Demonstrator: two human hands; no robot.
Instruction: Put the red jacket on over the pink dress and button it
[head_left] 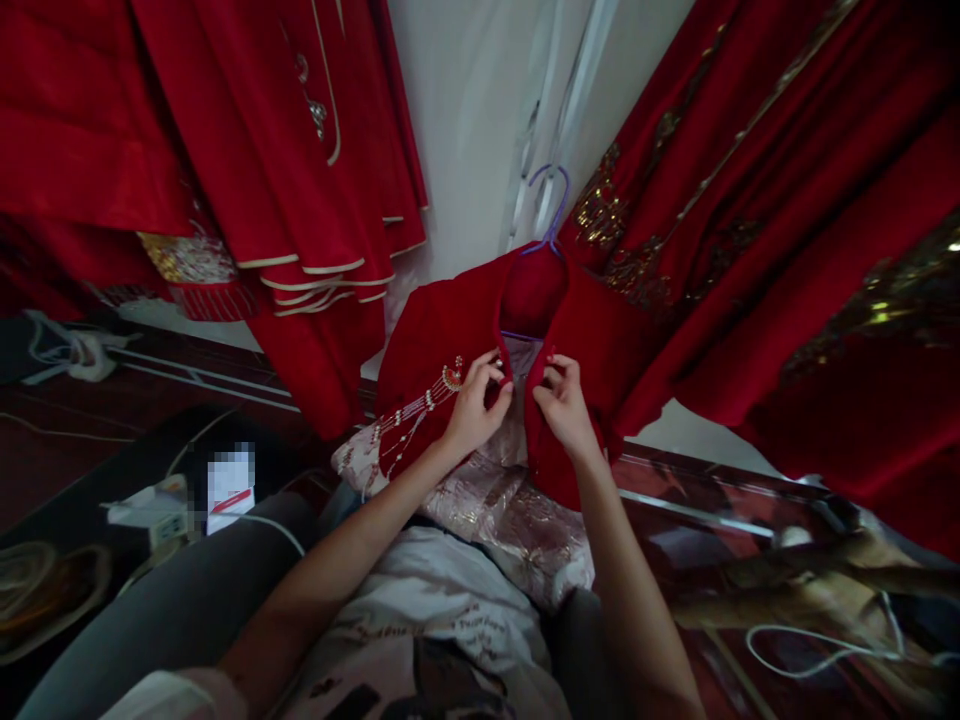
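Note:
A short red jacket (pixel 442 320) on a purple hanger (pixel 555 215) lies across my lap, its front parted at the collar. My left hand (pixel 480 400) pinches the front edge on the left side, close to the neckline. On the opposite edge, my right hand (pixel 562 400) has its fingers closed on the cloth. Beaded tassels (pixel 420 410) with a fan-shaped ornament decorate the jacket's left front. Below and inside the opening shows a shiny pale pink brocade fabric (pixel 502 500).
Red garments (pixel 322 200) with light piping hang at the left, and red garments with gold embroidery (pixel 600 210) at the right. A metal rack pole (pixel 577 90) stands behind the hanger. Boxes (pixel 150 510) and a plastic container (pixel 52 590) lie at the left.

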